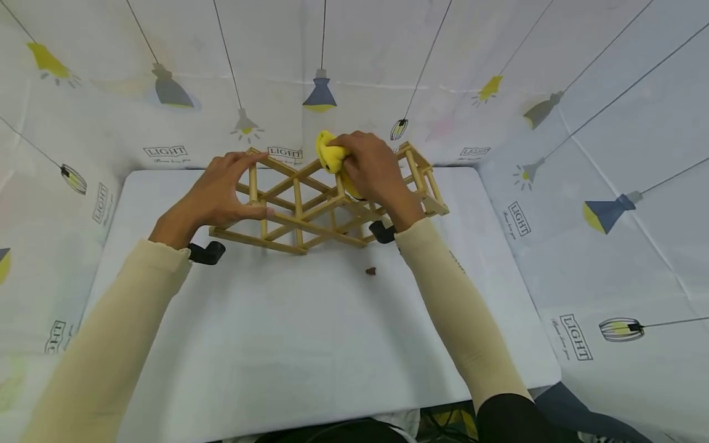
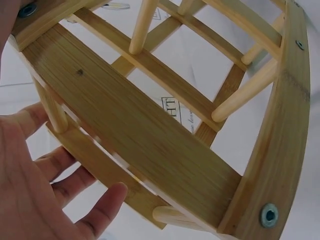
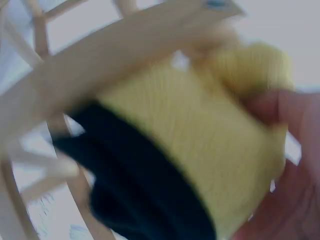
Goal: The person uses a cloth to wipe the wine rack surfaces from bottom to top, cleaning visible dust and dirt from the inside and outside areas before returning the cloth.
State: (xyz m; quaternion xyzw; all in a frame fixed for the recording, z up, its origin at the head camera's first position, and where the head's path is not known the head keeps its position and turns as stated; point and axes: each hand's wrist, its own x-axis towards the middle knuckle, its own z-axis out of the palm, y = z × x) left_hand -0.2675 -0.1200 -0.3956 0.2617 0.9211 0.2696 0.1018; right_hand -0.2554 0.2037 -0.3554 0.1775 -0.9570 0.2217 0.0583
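Observation:
A light wooden lattice rack (image 1: 298, 200) of crossed slats and round dowels stands along the back of the table. My left hand (image 1: 221, 192) grips its left end, thumb along the front and fingers toward the back. The left wrist view shows that hand's fingers (image 2: 70, 185) beside the end slat (image 2: 135, 125) and a dowel. With my right hand (image 1: 373, 166) I hold a bunched yellow cloth (image 1: 330, 155) against the rack's upper middle. In the blurred right wrist view, the cloth (image 3: 200, 135) has a dark part (image 3: 140, 175) and lies right at a slat (image 3: 100, 65).
A small brown scrap (image 1: 370, 271) lies on the white tabletop (image 1: 310, 332) in front of the rack. Behind the table hangs a white sheet (image 1: 365, 37) printed with lamps. Cables (image 1: 448, 424) show below the front edge.

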